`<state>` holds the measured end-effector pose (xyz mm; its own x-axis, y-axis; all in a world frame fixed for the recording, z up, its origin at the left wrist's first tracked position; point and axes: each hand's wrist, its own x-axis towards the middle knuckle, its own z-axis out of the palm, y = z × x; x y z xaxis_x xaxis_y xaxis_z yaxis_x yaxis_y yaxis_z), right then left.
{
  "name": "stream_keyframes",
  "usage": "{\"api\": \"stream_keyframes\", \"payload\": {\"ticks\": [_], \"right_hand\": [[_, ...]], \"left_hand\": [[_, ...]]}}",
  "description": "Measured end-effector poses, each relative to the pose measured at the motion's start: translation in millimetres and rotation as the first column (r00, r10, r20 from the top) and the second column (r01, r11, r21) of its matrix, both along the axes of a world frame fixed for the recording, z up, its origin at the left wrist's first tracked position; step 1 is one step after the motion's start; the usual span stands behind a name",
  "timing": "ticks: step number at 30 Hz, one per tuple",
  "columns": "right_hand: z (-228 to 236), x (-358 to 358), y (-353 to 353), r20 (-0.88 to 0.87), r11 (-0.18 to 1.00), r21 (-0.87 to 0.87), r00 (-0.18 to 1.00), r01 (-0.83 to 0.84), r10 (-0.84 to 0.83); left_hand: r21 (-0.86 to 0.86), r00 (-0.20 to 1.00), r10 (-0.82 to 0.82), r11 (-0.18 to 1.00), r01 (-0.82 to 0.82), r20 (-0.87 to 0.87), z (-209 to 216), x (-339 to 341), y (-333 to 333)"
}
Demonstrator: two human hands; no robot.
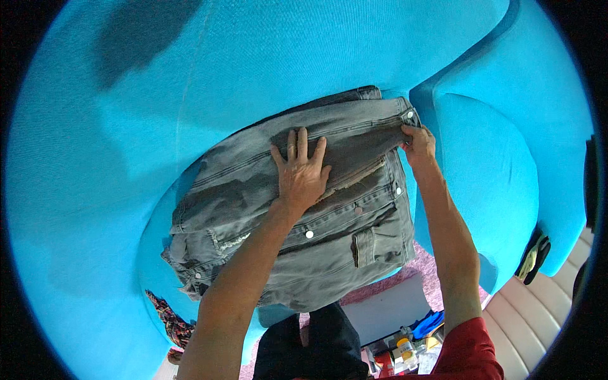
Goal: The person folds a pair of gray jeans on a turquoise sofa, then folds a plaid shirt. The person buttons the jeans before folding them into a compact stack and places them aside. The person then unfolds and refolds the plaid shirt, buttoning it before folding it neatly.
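The right hand's grip [418, 144] is clamped on a sleeve end [410, 114] of the faded grey denim jacket with round white buttons [339, 223]; the left hand's grip [303, 174], spread apart, rests flat on it. The jacket lies across bright blue fabric-covered seating [266, 57], near a pink rug [433, 269].

Two grips [301, 180] [419, 147]; one grey denim jacket [339, 218]; one red sleeve [472, 351].

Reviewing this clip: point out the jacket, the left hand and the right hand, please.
Jacket [342, 204]: head view, on grey denim just right of the left wrist.
Left hand [302, 178]: head view, on its back, below the spread fingers.
Right hand [419, 145]: head view, on its back.
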<state>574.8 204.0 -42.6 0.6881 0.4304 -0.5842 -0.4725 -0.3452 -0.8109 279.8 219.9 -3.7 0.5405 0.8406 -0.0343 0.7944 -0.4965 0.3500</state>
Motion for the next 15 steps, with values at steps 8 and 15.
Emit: {"api": "stream_keyframes", "payload": {"ticks": [8, 15], "right_hand": [[-29, 25, -16, -0.231, 0.994, 0.108, 0.973, 0.004, 0.021], [9, -2, -11, 0.006, 0.946, 0.308, 0.995, -0.098, 0.101]], "left_hand": [[0.007, 0.986, -0.129, 0.992, 0.129, 0.105, -4, 18, 1], [-0.026, 0.955, -0.151, 0.986, 0.163, 0.256, -3, 46, 6]]}}
